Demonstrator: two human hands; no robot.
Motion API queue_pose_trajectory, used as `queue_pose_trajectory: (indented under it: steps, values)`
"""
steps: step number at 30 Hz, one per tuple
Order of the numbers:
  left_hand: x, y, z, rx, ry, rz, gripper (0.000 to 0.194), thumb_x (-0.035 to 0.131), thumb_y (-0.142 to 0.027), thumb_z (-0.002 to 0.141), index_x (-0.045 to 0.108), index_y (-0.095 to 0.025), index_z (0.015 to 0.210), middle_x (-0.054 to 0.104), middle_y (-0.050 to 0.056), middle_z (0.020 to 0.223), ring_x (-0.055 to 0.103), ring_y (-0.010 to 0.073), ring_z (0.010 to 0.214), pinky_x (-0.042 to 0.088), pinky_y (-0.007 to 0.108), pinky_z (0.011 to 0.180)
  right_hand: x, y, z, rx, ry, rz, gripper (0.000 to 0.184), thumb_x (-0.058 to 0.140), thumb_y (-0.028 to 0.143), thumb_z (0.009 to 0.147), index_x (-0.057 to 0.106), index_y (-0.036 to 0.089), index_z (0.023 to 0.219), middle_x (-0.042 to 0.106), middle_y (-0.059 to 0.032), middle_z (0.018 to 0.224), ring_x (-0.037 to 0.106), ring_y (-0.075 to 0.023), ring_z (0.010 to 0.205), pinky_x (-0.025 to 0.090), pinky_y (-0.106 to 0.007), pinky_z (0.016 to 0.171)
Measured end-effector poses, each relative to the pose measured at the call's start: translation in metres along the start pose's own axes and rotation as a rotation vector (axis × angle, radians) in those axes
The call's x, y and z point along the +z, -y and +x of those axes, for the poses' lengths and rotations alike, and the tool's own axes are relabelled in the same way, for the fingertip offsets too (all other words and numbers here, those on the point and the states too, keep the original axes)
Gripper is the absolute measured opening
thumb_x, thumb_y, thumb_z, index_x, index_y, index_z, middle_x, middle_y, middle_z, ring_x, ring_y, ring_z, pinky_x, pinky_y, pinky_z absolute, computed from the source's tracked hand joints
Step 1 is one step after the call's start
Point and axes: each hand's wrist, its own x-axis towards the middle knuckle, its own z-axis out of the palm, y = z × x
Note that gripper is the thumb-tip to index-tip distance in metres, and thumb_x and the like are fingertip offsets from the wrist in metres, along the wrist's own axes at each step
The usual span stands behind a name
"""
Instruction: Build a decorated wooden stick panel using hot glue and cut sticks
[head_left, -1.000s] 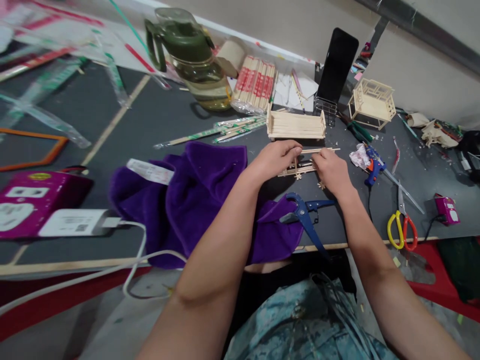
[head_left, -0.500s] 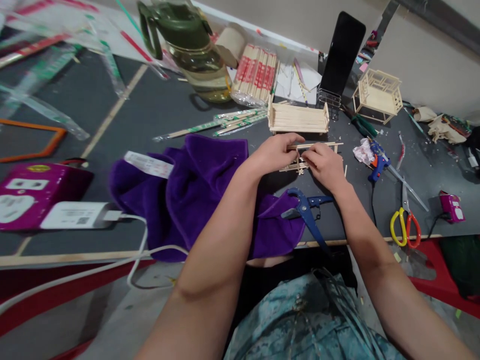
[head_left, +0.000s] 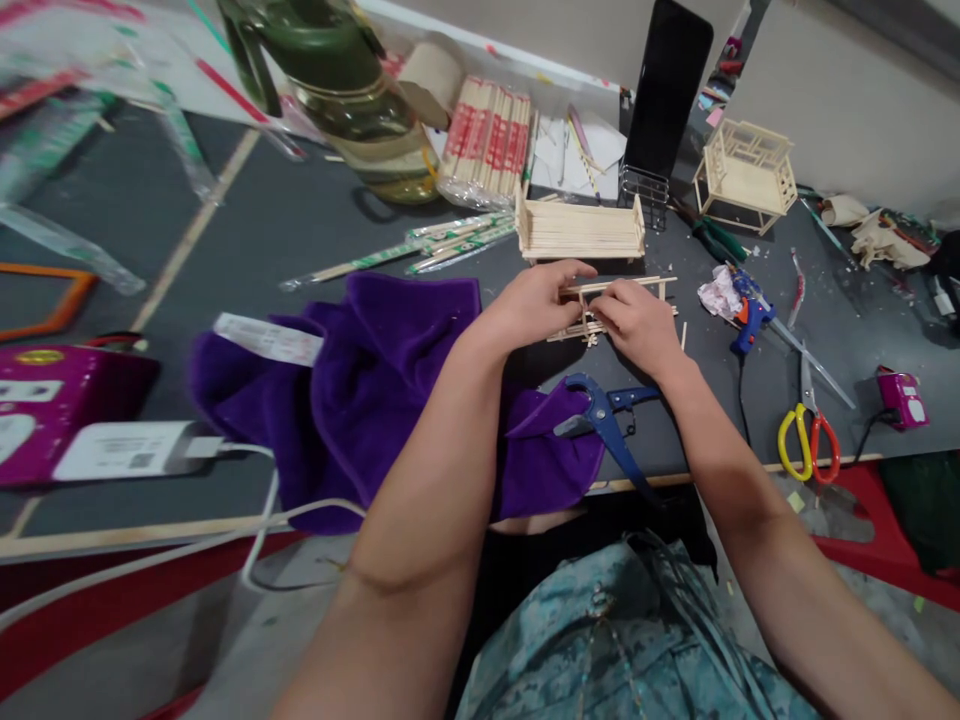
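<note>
Between my hands is a small frame of thin wooden sticks (head_left: 646,284), standing on the dark tabletop. My left hand (head_left: 541,303) grips its left end, thumb and fingers around the sticks. On the near side, my right hand (head_left: 634,318) pinches the frame close to its middle; the fingertips partly hide the joint there. Just behind the hands stands a miniature wooden bench (head_left: 581,232) made of sticks. Blue-handled cutters (head_left: 611,430) lie in front of my hands, partly on a purple cloth (head_left: 405,370).
To the right lie a blue glue gun (head_left: 752,312), scissors (head_left: 808,430) and green-handled pliers (head_left: 716,238). A finished-looking stick chair (head_left: 746,178) and a propped phone (head_left: 667,90) stand behind. At the back left are a jug (head_left: 360,110) and bundled chopsticks (head_left: 486,140).
The whole view has shifted slightly, so things appear a little further left. Both hands keep their hold on the stick frame, with hardly any movement.
</note>
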Motion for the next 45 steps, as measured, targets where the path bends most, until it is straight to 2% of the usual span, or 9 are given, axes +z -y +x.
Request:
queue_pose_trajectory:
  steps: [10, 17, 21, 24, 26, 31, 39, 45]
  values:
    - [0.003, 0.004, 0.0, 0.009, -0.005, -0.067, 0.059, 0.07, -0.024, 0.077, 0.071, -0.014, 0.135, 0.079, 0.011, 0.115, 0.073, 0.024, 0.091, 0.06, 0.037, 0.086, 0.002, -0.001, 0.0, -0.007, 0.002, 0.025, 0.028, 0.047, 0.023, 0.113, 0.075, 0.021, 0.106, 0.071, -0.0098, 0.111, 0.06, -0.0237, 0.108, 0.044, -0.035, 0.08]
    - [0.005, 0.003, 0.0, -0.008, -0.012, -0.031, 0.062, 0.07, -0.022, 0.076, 0.07, -0.011, 0.137, 0.079, 0.011, 0.106, 0.071, 0.0243, 0.086, 0.058, 0.037, 0.083, -0.002, -0.004, -0.001, -0.009, 0.001, 0.072, 0.028, 0.049, 0.025, 0.112, 0.076, 0.021, 0.109, 0.073, -0.0096, 0.112, 0.063, -0.0236, 0.109, 0.048, -0.035, 0.082]
    - [0.004, -0.001, -0.002, -0.017, -0.017, 0.002, 0.059, 0.068, -0.022, 0.078, 0.07, -0.013, 0.136, 0.077, 0.007, 0.093, 0.07, 0.0234, 0.083, 0.056, 0.036, 0.083, -0.011, -0.02, -0.012, 0.073, -0.119, 0.168, 0.024, 0.053, 0.029, 0.111, 0.076, 0.025, 0.111, 0.074, -0.0065, 0.111, 0.067, -0.0219, 0.108, 0.051, -0.034, 0.09]
    - [0.002, -0.005, -0.003, -0.024, -0.009, 0.038, 0.06, 0.066, -0.021, 0.078, 0.07, -0.012, 0.137, 0.078, 0.008, 0.099, 0.07, 0.0236, 0.085, 0.056, 0.036, 0.084, -0.017, -0.031, -0.02, 0.186, -0.23, 0.218, 0.022, 0.055, 0.028, 0.109, 0.077, 0.026, 0.106, 0.075, -0.0048, 0.106, 0.069, -0.0216, 0.101, 0.053, -0.035, 0.089]
    - [0.001, -0.007, -0.003, -0.029, -0.009, 0.057, 0.06, 0.065, -0.022, 0.079, 0.071, -0.012, 0.137, 0.079, 0.009, 0.103, 0.07, 0.0243, 0.088, 0.055, 0.036, 0.085, -0.018, -0.034, -0.023, 0.226, -0.249, 0.22, 0.022, 0.056, 0.029, 0.108, 0.077, 0.026, 0.103, 0.075, -0.004, 0.104, 0.07, -0.022, 0.098, 0.054, -0.036, 0.087]
    - [0.002, -0.007, -0.003, -0.031, -0.02, 0.045, 0.061, 0.065, -0.023, 0.077, 0.071, -0.012, 0.137, 0.078, 0.008, 0.098, 0.071, 0.0243, 0.087, 0.056, 0.036, 0.086, -0.016, -0.024, -0.019, 0.222, -0.16, 0.166, 0.024, 0.055, 0.032, 0.109, 0.077, 0.027, 0.099, 0.076, -0.0039, 0.103, 0.07, -0.0222, 0.101, 0.052, -0.035, 0.084]
    - [0.001, -0.007, -0.004, -0.034, -0.009, 0.044, 0.061, 0.065, -0.021, 0.076, 0.071, -0.013, 0.137, 0.077, 0.005, 0.09, 0.069, 0.0218, 0.08, 0.055, 0.034, 0.081, -0.013, -0.012, -0.01, 0.174, -0.01, 0.106, 0.026, 0.054, 0.035, 0.111, 0.078, 0.026, 0.108, 0.075, -0.0044, 0.108, 0.067, -0.021, 0.105, 0.047, -0.032, 0.082]
    - [0.001, -0.008, -0.005, -0.051, 0.0, 0.015, 0.062, 0.066, -0.021, 0.076, 0.07, -0.012, 0.137, 0.078, 0.006, 0.094, 0.07, 0.0225, 0.083, 0.056, 0.035, 0.083, -0.01, -0.011, -0.007, 0.154, 0.024, 0.101, 0.026, 0.054, 0.034, 0.111, 0.078, 0.024, 0.107, 0.074, -0.0063, 0.108, 0.066, -0.0224, 0.106, 0.045, -0.033, 0.08]
